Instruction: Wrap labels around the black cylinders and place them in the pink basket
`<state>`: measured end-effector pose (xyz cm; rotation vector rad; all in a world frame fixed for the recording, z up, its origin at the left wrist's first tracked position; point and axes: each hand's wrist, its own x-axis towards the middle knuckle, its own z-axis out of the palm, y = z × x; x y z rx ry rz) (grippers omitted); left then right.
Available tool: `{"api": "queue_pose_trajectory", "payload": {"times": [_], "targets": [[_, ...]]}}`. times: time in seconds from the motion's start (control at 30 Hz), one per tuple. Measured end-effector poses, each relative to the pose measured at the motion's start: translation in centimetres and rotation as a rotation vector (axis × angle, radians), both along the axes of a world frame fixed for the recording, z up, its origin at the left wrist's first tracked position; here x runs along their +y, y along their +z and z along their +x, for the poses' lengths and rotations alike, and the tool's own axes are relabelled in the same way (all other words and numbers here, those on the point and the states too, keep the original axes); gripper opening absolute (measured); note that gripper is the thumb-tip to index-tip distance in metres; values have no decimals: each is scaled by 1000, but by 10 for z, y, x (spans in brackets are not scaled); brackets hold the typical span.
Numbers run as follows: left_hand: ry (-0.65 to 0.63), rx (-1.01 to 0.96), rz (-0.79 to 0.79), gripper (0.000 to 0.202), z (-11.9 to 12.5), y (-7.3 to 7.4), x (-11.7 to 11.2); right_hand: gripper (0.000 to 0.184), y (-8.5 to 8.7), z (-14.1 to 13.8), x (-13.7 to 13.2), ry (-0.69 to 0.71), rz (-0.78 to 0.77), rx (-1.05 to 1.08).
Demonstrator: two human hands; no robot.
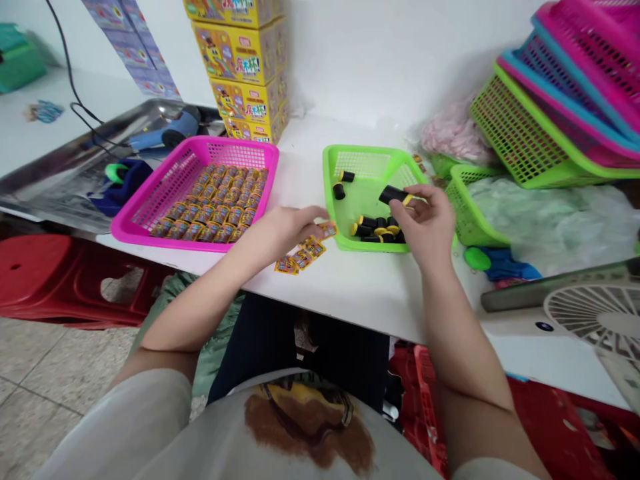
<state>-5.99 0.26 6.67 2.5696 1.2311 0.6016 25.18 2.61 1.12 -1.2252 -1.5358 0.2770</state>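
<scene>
Over the green basket (330, 193), right hand (427, 223) partly hides a black tube (393, 195).

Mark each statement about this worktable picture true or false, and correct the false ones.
1. The right hand holds a black tube over the green basket. True.
2. The left hand rests inside the pink basket. False: it lies on the table, touching orange stickers.
3. The pink basket holds wrapped tubes laid in rows. True.
4. The yellow boxes lie scattered on the floor. False: they stand stacked on the table by the wall.
</scene>
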Motion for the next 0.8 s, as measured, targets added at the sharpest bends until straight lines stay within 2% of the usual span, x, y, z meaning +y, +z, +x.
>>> {"api": "queue_pose_trajectory", "payload": {"times": [0.1, 0.17, 0.23, 0.33, 0.47, 0.67, 0.8], "targets": [[-66, -111, 92, 43, 16, 16, 0, 42, -6, 2, -15, -22, 52, 81], [-123, -165, 155, 44, 32, 15, 10, 45, -3, 1, -22, -25, 74, 128], [-191, -202, 223, 39, 49, 6, 23, 49, 1, 1, -27, -35, 83, 154], [-261, -220, 285, 32, 66, -16, 39, 57, 6, 0, -31, -25, 63, 157], [-266, -262, 290, 29, 68, -41, 45, 60, 10, -4, -37, 59, -20, 205], [-270, -389, 268, 25, 54, -56, 50, 48, 16, -15, -46, 161, -55, 292], [-298, -534, 179, 35, 54, -65, 40, 42, 17, -17, -48, 210, -38, 242]]}}
